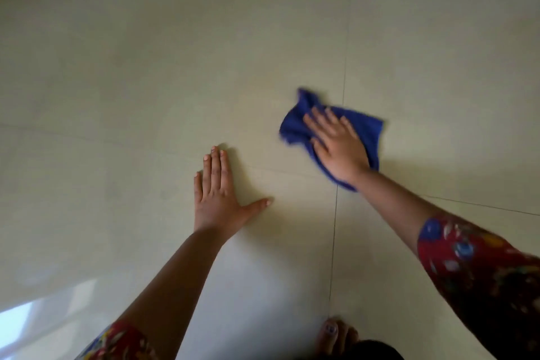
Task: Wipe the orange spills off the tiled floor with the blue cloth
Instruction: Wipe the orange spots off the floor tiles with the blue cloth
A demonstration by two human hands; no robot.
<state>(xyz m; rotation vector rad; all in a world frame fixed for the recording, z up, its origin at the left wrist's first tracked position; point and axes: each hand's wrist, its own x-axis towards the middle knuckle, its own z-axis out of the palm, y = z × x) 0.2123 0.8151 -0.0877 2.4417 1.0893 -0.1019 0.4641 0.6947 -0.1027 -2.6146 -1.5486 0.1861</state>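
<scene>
sleeves (479, 272): red, multicolour floral print | forearms (175, 272): bare | toenail (331, 329): blue polish

This looks like an indoor room of a home. The tiled floor (146, 67) is laid in large, pale, glossy tiles with thin dark grout lines (333, 242), one of them running to the right of the left hand (217, 199). Well behind that hand, toward the person, a bright patch of daylight (17, 316) is mirrored in the glaze. A bare foot (336, 336) with a painted toenail stands on the tile, and the sleeve (467, 266) is a red flowered print.
</scene>
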